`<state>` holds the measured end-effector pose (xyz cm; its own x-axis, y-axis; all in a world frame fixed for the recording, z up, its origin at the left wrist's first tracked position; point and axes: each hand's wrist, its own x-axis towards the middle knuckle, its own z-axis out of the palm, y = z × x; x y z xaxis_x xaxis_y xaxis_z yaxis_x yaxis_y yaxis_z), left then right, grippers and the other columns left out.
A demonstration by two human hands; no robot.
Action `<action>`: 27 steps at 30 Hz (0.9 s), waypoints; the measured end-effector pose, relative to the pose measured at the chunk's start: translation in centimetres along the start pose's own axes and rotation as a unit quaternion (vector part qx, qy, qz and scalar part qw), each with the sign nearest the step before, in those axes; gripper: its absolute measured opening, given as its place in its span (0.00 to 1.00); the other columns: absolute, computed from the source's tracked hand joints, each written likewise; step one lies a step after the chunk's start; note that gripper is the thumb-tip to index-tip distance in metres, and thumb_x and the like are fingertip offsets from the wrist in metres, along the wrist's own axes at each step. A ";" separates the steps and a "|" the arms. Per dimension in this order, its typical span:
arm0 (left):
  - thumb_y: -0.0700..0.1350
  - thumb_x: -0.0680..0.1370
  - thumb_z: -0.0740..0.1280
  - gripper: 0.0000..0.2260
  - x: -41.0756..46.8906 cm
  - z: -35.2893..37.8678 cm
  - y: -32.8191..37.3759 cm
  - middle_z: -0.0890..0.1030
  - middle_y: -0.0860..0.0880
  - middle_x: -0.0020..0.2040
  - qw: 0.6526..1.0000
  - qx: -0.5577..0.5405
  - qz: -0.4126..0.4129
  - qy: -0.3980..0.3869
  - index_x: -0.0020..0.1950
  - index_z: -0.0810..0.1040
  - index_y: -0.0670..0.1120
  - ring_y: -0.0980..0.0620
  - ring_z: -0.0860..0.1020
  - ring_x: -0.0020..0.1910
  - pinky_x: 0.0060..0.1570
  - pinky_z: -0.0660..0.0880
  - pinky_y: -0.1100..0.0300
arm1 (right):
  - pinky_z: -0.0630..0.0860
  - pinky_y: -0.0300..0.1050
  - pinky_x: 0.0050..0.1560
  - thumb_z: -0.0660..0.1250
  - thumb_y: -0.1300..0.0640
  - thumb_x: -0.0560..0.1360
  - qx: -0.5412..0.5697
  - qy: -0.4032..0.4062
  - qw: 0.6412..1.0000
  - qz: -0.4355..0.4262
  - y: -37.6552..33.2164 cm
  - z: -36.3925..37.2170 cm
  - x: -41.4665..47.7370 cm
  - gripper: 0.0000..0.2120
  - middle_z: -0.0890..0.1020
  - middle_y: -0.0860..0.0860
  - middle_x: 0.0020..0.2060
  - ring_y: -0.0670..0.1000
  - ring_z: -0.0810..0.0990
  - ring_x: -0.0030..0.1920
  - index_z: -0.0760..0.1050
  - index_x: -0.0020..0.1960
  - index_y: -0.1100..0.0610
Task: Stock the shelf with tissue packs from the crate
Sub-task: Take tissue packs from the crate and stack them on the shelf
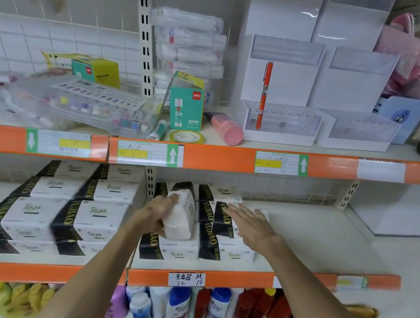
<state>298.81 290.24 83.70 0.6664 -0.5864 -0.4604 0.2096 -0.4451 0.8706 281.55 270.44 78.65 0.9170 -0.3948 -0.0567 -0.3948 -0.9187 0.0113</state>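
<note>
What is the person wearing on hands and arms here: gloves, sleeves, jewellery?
Nothing that shows. The left hand and right hand are bare, with no gloves, rings or watch visible. Both forearms are uncovered down to the bottom edge of the picture; no sleeve comes into view.

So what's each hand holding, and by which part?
The left hand grips a tilted tissue pack by its left side. The right hand holds nothing; it lies flat on a stacked pack.

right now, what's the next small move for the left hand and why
Probably lower the tilted tissue pack flat onto the stack below: the left hand grips it just above that row, while the right hand lies flat on the neighbouring pack.
</note>
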 end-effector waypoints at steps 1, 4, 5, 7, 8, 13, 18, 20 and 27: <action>0.49 0.83 0.57 0.13 0.0 -0.2 -0.1 0.78 0.38 0.51 1.000 0.016 -0.002 0.012 0.57 0.71 0.40 0.38 0.79 0.49 0.45 0.80 0.39 | 0.42 0.54 0.75 0.60 0.73 0.75 0.005 0.002 1.000 0.000 0.0 -0.1 -0.1 0.43 0.45 0.43 0.78 0.47 0.42 0.78 0.44 0.79 0.45; 0.42 0.82 0.59 0.11 0.6 -0.9 -1.1 0.79 0.36 0.52 0.993 0.092 0.009 0.076 0.59 0.72 0.36 0.38 0.81 0.47 0.44 0.81 0.42 | 0.43 0.54 0.76 0.58 0.76 0.74 0.015 0.001 1.000 0.000 0.1 -0.3 -0.4 0.44 0.46 0.43 0.78 0.47 0.43 0.78 0.45 0.79 0.45; 0.41 0.81 0.60 0.12 1.2 -1.2 -1.4 0.79 0.36 0.54 0.987 0.121 0.018 0.103 0.61 0.71 0.35 0.38 0.80 0.49 0.48 0.80 0.42 | 0.44 0.54 0.76 0.58 0.76 0.74 0.016 0.001 1.000 0.000 0.0 -0.5 -0.5 0.44 0.46 0.43 0.78 0.47 0.44 0.78 0.45 0.79 0.45; 0.41 0.79 0.62 0.16 1.8 -1.9 -2.1 0.73 0.35 0.63 0.957 0.220 0.069 0.177 0.64 0.66 0.36 0.35 0.76 0.58 0.58 0.75 0.42 | 0.44 0.53 0.76 0.57 0.76 0.74 0.019 0.001 1.000 0.001 -0.2 -0.8 -0.5 0.43 0.47 0.44 0.79 0.48 0.44 0.78 0.45 0.79 0.46; 0.40 0.78 0.63 0.18 1.6 -2.0 -2.3 0.68 0.36 0.67 0.936 0.269 0.109 0.199 0.65 0.64 0.39 0.34 0.72 0.61 0.62 0.71 0.41 | 0.44 0.53 0.76 0.56 0.76 0.74 0.019 -0.001 1.000 0.001 -0.3 -0.9 -0.5 0.43 0.47 0.44 0.79 0.48 0.44 0.78 0.45 0.79 0.46; 0.41 0.82 0.54 0.25 0.0 -1.6 -2.7 0.55 0.50 0.77 0.804 0.531 0.262 0.056 0.77 0.53 0.53 0.45 0.54 0.76 0.73 0.52 0.41 | 0.44 0.53 0.76 0.56 0.78 0.72 0.015 -0.004 1.000 0.003 -0.5 -0.9 -0.5 0.45 0.46 0.44 0.79 0.48 0.44 0.78 0.44 0.79 0.46; 0.57 0.83 0.47 0.24 0.6 -1.0 -3.8 0.44 0.50 0.79 0.779 0.592 0.207 -0.014 0.79 0.48 0.56 0.42 0.40 0.77 0.74 0.48 0.40 | 0.42 0.52 0.75 0.57 0.78 0.72 0.017 0.003 1.000 0.008 -0.5 -0.4 -0.6 0.46 0.45 0.44 0.79 0.48 0.43 0.78 0.43 0.79 0.46; 0.60 0.82 0.48 0.26 0.5 -0.7 -3.5 0.45 0.48 0.79 0.774 0.608 0.177 -0.021 0.79 0.48 0.55 0.38 0.42 0.77 0.73 0.48 0.39 | 0.42 0.53 0.76 0.56 0.79 0.72 0.019 0.005 1.000 0.009 -0.7 -0.4 -0.8 0.47 0.44 0.44 0.79 0.49 0.42 0.78 0.43 0.79 0.46; 0.51 0.84 0.46 0.20 -1.7 4.6 -1.2 0.73 0.38 0.55 0.614 0.769 0.128 0.127 0.64 0.70 0.40 0.40 0.71 0.52 0.53 0.69 0.44 | 0.43 0.53 0.76 0.57 0.77 0.73 0.037 0.026 0.999 0.018 -1.0 -0.2 -0.8 0.45 0.46 0.44 0.79 0.49 0.43 0.78 0.44 0.79 0.46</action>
<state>294.15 288.68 82.59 0.6680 -0.7327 -0.1305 -0.7176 -0.5878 -0.3735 281.27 271.70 78.88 0.9031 -0.4294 -0.0053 -0.4289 -0.9012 -0.0620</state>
